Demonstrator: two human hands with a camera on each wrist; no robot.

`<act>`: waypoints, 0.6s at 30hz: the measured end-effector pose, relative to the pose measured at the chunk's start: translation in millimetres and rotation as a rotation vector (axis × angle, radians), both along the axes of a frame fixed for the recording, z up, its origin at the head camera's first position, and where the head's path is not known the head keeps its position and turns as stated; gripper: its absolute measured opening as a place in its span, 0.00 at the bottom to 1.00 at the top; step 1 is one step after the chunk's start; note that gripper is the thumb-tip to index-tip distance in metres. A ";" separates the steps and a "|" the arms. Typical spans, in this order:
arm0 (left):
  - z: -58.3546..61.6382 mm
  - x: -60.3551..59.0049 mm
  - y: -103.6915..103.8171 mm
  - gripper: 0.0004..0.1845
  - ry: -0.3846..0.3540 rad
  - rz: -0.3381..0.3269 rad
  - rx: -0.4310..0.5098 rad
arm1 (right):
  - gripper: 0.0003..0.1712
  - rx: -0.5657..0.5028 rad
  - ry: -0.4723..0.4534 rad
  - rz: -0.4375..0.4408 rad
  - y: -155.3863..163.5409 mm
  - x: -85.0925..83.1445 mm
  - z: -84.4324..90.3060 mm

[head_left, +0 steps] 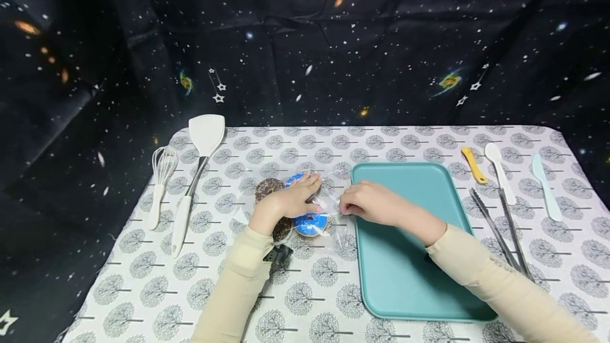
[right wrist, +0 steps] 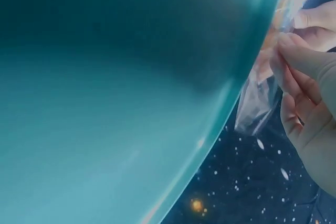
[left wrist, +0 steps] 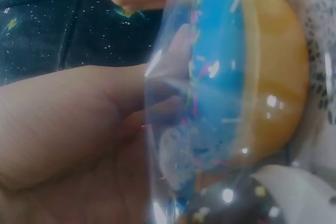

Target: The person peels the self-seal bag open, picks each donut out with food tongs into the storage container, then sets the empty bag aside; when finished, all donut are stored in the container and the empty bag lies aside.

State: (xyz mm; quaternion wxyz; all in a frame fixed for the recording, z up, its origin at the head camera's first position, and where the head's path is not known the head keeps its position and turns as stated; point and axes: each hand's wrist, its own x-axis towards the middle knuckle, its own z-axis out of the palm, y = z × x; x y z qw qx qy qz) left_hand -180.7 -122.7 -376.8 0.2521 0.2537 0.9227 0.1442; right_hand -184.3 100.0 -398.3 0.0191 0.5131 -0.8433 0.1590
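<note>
1. Clear plastic bag (head_left: 329,202) of doughnuts lies on the patterned tablecloth (head_left: 305,290), just left of the teal tray (head_left: 405,258), between the two hands.
2. Left hand (head_left: 290,200) rests on top of the bag, fingers extended and lightly curved over a blue-iced doughnut (head_left: 310,224); a chocolate doughnut (head_left: 268,188) shows at its far-left side.
3. Right hand (head_left: 371,204) sits over the tray's left rim, fingertips pinching the bag's right edge; the right wrist view confirms film between finger and thumb.
4. Whisk (head_left: 161,184) and white spatula (head_left: 197,173) lie far left; tongs (head_left: 500,232) and small utensils lie right of the tray.
</note>
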 end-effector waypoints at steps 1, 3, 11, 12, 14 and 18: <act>-0.1 -0.3 0.9 0.41 -0.002 -0.001 0.000 | 0.05 -0.002 -0.001 0.000 2.9 0.7 0.7; -0.1 -0.1 2.0 0.41 0.000 0.000 0.000 | 0.06 -0.010 0.008 -0.001 5.5 3.3 1.9; 0.2 1.3 -0.5 0.41 -0.002 0.014 0.006 | 0.11 -0.026 0.050 0.078 -10.5 13.9 4.2; 0.0 1.2 -0.8 0.40 -0.002 0.014 0.007 | 0.09 -0.031 0.042 0.093 -11.7 14.0 4.0; 0.3 0.9 -1.1 0.40 -0.005 0.016 0.010 | 0.06 -0.044 0.019 0.113 -12.6 13.6 3.3; 1.1 0.3 -0.9 0.40 -0.007 0.014 0.013 | 0.07 -0.056 -0.020 0.117 -9.0 12.1 0.8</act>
